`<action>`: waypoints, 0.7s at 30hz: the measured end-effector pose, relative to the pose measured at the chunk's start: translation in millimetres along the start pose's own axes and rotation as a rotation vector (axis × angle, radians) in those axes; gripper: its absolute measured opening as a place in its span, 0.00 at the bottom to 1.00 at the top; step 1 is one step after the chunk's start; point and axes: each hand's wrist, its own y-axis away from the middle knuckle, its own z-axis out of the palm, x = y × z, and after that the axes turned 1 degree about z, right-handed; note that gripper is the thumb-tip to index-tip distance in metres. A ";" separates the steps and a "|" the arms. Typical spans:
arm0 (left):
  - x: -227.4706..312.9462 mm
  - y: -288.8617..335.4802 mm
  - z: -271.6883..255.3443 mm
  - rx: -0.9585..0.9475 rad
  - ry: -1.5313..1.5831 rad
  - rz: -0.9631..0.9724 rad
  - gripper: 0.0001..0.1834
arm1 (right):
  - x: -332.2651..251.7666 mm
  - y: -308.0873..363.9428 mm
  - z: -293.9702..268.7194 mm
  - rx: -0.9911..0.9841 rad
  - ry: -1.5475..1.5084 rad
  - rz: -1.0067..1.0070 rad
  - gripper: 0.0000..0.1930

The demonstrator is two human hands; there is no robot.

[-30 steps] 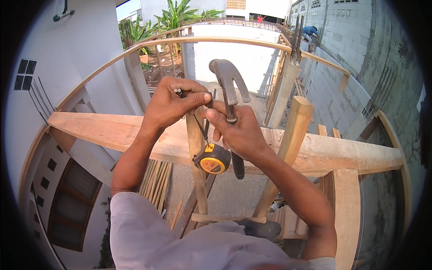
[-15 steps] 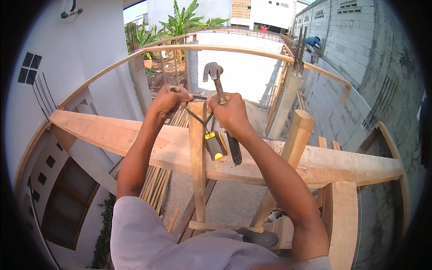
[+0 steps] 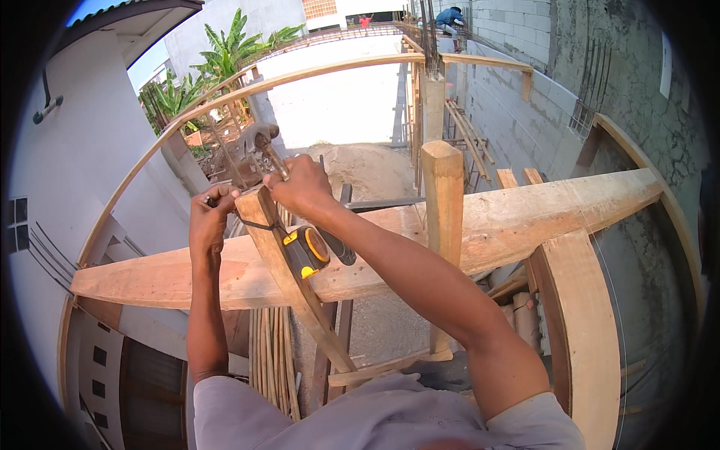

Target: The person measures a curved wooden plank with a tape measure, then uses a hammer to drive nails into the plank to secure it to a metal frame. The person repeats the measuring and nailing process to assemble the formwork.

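Note:
My right hand grips a claw hammer, its head raised beyond the top of a wooden post and its dark handle end below my wrist. The post leans left at its top, and the right hand is close against that end. On its other side my left hand is closed in a pinch, with a small dark tip showing at the fingers; what it is I cannot make out. A black strap goes round the post. From it hangs a yellow and black tape measure.
A broad timber beam crosses in front of me. Another upright post stands right of my hands, with a thick plank nearer. Bamboo poles lie below. A person in blue is far off by the block wall.
The post's top has tilted left, and both hands have shifted left with it. The hammer has swung left, its head now farther left. The tape measure hangs against the post's right side. My view has turned right.

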 end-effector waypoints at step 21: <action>-37.6 15.3 19.8 0.136 0.205 0.105 0.16 | 47.8 76.8 -5.3 -0.150 -0.242 -0.067 0.19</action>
